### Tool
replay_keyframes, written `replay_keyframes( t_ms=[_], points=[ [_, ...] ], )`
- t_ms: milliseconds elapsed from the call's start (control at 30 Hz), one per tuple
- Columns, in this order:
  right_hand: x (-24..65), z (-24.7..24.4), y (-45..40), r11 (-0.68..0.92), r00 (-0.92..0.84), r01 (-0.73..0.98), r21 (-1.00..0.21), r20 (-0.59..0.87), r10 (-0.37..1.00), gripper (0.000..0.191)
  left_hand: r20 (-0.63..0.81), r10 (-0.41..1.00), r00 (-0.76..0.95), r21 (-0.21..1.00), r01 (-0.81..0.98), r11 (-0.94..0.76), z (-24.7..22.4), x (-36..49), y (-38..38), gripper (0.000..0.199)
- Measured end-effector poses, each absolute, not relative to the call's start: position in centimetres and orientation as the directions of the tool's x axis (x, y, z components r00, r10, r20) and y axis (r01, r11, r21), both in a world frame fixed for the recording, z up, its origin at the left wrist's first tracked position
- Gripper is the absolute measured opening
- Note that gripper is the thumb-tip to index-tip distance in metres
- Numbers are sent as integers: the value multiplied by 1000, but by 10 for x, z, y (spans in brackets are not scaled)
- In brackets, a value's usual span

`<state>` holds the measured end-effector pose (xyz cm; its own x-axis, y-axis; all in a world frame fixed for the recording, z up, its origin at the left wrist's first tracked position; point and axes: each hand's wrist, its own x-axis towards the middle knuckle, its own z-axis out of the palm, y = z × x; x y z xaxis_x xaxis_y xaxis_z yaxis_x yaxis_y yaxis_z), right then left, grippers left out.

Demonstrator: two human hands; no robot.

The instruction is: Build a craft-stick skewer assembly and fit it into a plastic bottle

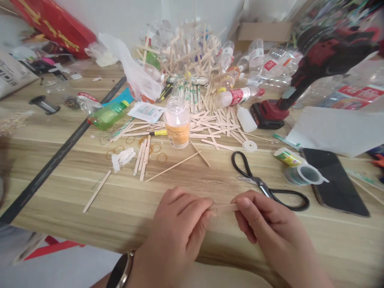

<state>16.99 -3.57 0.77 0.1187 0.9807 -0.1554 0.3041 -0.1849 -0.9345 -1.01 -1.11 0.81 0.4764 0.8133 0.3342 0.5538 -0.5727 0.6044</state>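
Near the table's front edge, a pale popsicle stick [225,208] spans the gap between my two hands. My left hand [183,224] is closed with its thumb and fingers at the stick's left end, which is partly hidden. The other end is pinched between the thumb and fingers of my right hand [264,228]. Black-handled scissors [261,185] lie just beyond my right hand. A short row of popsicle sticks [142,158] rests past my left hand, with a single loose stick [96,192] farther left. Thin wooden skewers [172,167] lie beyond the hands.
A clear jar [177,124] stands mid-table before a heap of sticks [216,124]. Plastic bottles [240,96] crowd the back. At right are a red-black power tool [288,92], a phone [336,180] and a small tub [303,175]. A dark strip [60,156] crosses the left side.
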Motion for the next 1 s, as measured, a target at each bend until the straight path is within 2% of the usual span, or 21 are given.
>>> replay_keyframes(
  t_ms=[67,133,233,400,500,600,700,867,1000],
  points=[
    [169,9,-37,-164,127,370,-915,-125,984,44,219,861,458,724,515,-458,11,-7,-11,16],
    [168,9,-38,-128,131,440,-889,-77,988,43,140,890,434,772,515,-372,13,-5,-11,16],
    [168,10,-39,-50,94,538,-842,1,996,43,80,910,406,795,525,-304,14,-3,-12,16],
    [171,5,-38,20,30,627,-779,50,998,38,9,921,390,803,545,-239,12,-2,-14,18],
    [172,-2,-36,232,-31,724,-650,305,952,17,22,919,393,786,561,-259,11,-1,-17,19],
    [168,-8,-33,422,-166,767,-484,484,859,16,78,907,414,756,569,-325,9,1,-19,22],
    [161,-10,-30,457,-199,757,-467,501,842,9,97,888,450,735,569,-369,7,3,-20,23],
    [163,-9,-28,496,-248,721,-484,487,837,17,23,898,438,761,575,-300,7,4,-19,23],
    [169,-9,-28,453,-246,701,-551,410,878,22,19,916,401,770,579,-270,6,3,-17,24]
  ],
)
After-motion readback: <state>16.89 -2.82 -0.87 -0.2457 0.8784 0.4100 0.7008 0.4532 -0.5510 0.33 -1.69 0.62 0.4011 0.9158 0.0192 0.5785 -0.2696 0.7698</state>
